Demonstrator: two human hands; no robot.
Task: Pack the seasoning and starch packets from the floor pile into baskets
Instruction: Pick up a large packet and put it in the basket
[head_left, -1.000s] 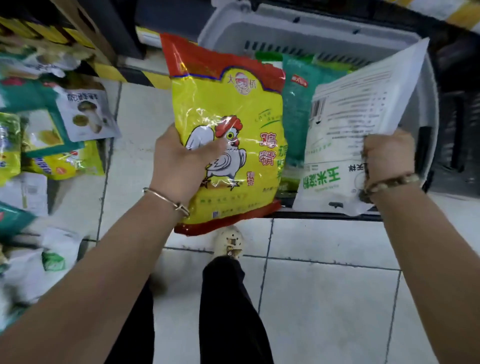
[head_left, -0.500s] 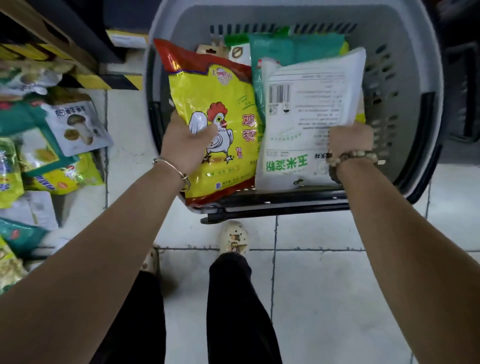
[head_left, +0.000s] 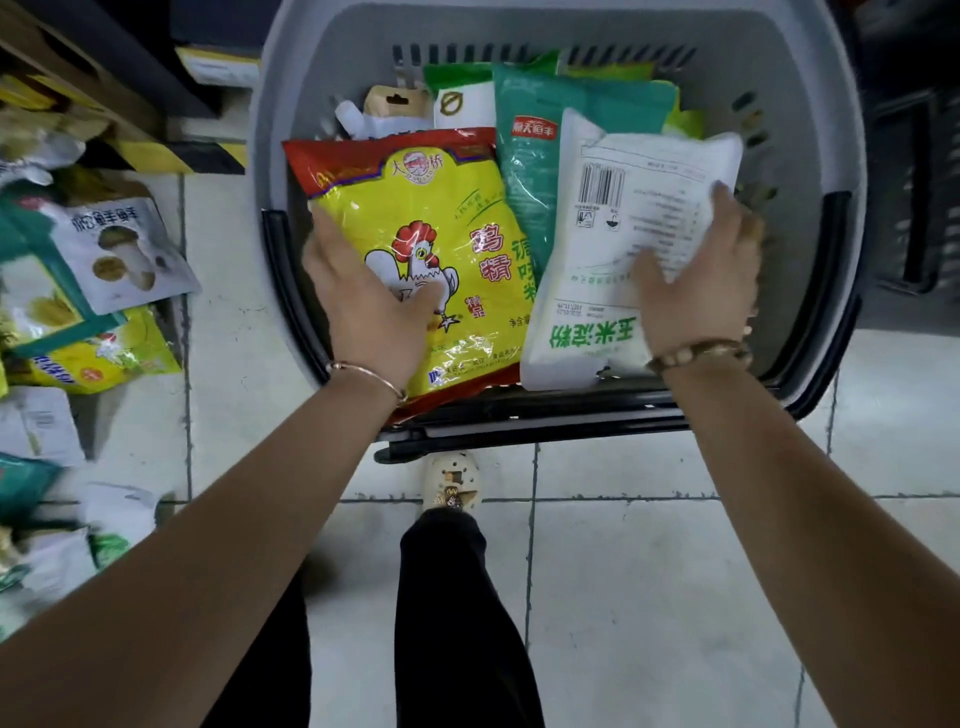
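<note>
A grey plastic basket (head_left: 810, 130) stands on the tiled floor in front of me. Inside it, on the left, lies a yellow and red chicken seasoning packet (head_left: 441, 208); my left hand (head_left: 363, 306) rests flat on its lower left part with fingers spread. Beside it on the right lies a white starch packet (head_left: 623, 218) with green lettering, and my right hand (head_left: 701, 280) presses on it with straight fingers. A teal packet (head_left: 535, 156) and other packets lie underneath them. More packets are piled on the floor (head_left: 104, 270) at the left.
The basket's black handle (head_left: 519, 415) lies folded down along its near rim. A dark crate (head_left: 914, 208) stands to the right. Shelving with yellow-black tape (head_left: 171, 156) is at the upper left. My legs and a pale shoe (head_left: 452, 483) are below the basket.
Both packets went down from held above the basket to lying inside it. My hands let go of their grip and now lie flat on the packets.
</note>
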